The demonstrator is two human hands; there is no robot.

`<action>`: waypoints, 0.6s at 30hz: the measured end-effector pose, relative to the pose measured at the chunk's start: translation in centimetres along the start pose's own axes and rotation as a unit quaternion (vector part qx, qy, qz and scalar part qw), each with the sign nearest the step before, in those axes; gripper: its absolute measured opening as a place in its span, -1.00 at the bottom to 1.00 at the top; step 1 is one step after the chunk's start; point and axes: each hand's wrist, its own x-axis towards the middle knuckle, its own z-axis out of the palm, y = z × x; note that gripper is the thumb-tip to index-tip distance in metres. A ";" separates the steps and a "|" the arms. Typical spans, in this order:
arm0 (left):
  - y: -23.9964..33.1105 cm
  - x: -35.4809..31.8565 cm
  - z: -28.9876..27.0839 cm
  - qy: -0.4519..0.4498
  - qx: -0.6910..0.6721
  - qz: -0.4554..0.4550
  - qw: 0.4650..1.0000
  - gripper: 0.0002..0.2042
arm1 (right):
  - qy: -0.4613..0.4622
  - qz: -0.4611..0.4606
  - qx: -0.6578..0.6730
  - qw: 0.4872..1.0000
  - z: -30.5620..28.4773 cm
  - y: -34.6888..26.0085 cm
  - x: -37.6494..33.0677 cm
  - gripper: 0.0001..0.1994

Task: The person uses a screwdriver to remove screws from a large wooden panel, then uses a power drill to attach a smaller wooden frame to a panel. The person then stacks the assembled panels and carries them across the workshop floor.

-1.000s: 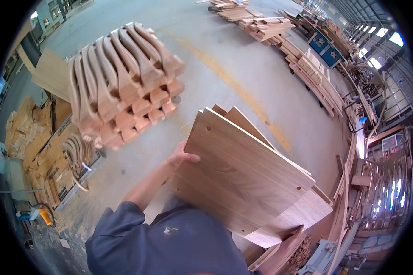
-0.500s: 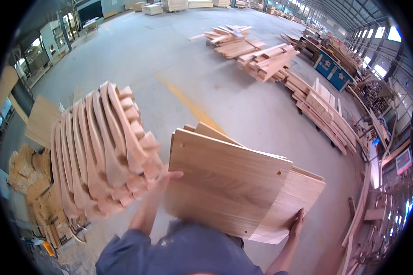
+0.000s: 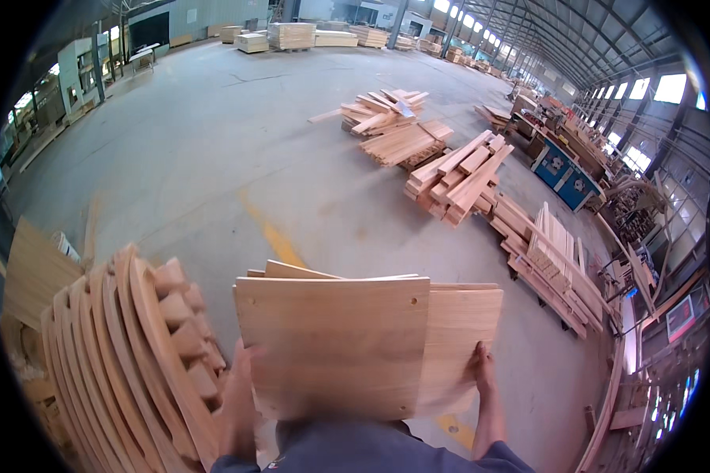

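A grey concrete workshop floor (image 3: 213, 158) is spreading out under a long roofed hall. Nearest the camera, the left hand (image 3: 241, 394) and right hand (image 3: 481, 370) are gripping the opposite side edges of a stack of pale flat rectangular wooden panels (image 3: 347, 347), holding it up before the chest. Just left of the panels, curved pale wooden chair parts (image 3: 126, 347) are standing stacked. Beyond the panels, to the right, piles of light timber boards (image 3: 450, 177) are lying.
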 end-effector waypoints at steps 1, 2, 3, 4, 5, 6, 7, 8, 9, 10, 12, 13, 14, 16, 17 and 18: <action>2.5 2.7 1.2 -0.006 -0.018 -0.008 1.000 -0.58 | 0.011 -0.003 -0.018 1.000 2.4 -2.9 1.7 -0.49; 6.2 5.2 2.6 -0.001 -0.018 -0.017 1.000 -0.55 | 0.011 0.009 -0.025 1.000 5.6 -4.4 4.1 -0.49; 9.6 8.3 3.5 0.001 -0.017 -0.021 1.000 -0.51 | -0.001 0.003 -0.018 1.000 8.6 -6.3 6.5 -0.48; 10.8 11.5 2.9 0.010 -0.028 -0.019 0.999 -0.49 | -0.008 -0.005 -0.013 1.000 11.3 -8.2 8.7 -0.47; 11.1 15.1 2.0 0.012 -0.040 -0.018 0.999 -0.47 | -0.009 -0.016 -0.007 1.000 13.9 -10.0 10.9 -0.46; 11.6 18.9 1.3 0.015 -0.053 -0.017 0.998 -0.46 | 0.004 -0.010 -0.010 1.000 16.6 -11.8 12.9 -0.45; 12.5 22.2 0.9 0.024 -0.045 0.011 0.999 -0.44 | 0.006 -0.002 -0.013 1.000 20.3 -13.0 15.5 -0.45; 13.1 25.6 0.9 0.027 -0.032 0.032 0.999 -0.42 | 0.013 0.013 -0.015 1.000 23.6 -13.1 18.3 -0.44; 13.6 29.1 0.8 0.031 -0.019 0.053 0.998 -0.41 | 0.005 0.015 -0.019 1.000 26.9 -13.2 21.5 -0.45; 14.2 32.6 0.7 0.051 -0.018 0.047 0.997 -0.39 | 0.002 0.010 -0.029 1.000 29.6 -14.5 24.4 -0.45; 15.2 40.0 0.0 0.070 -0.011 0.039 0.997 -0.36 | -0.010 0.018 -0.040 0.999 34.6 -15.1 30.5 -0.44; 16.4 43.6 -0.6 0.082 0.003 0.043 0.996 -0.35 | -0.033 0.033 -0.032 0.998 38.7 -15.0 34.7 -0.44; 17.6 47.7 -1.3 0.067 0.011 0.058 0.996 -0.34 | -0.050 0.035 -0.025 0.998 42.1 -17.0 38.6 -0.44; 19.9 55.3 -2.3 0.067 0.018 0.082 0.994 -0.32 | -0.082 0.002 0.003 0.997 48.9 -22.3 45.3 -0.42; 21.5 58.3 -2.6 0.082 0.020 0.087 0.993 -0.31 | -0.097 -0.007 0.017 0.995 52.4 -24.9 47.8 -0.41; 23.2 61.8 -3.0 0.097 0.022 0.094 0.991 -0.31 | -0.109 -0.001 -0.009 0.994 55.4 -27.4 50.3 -0.40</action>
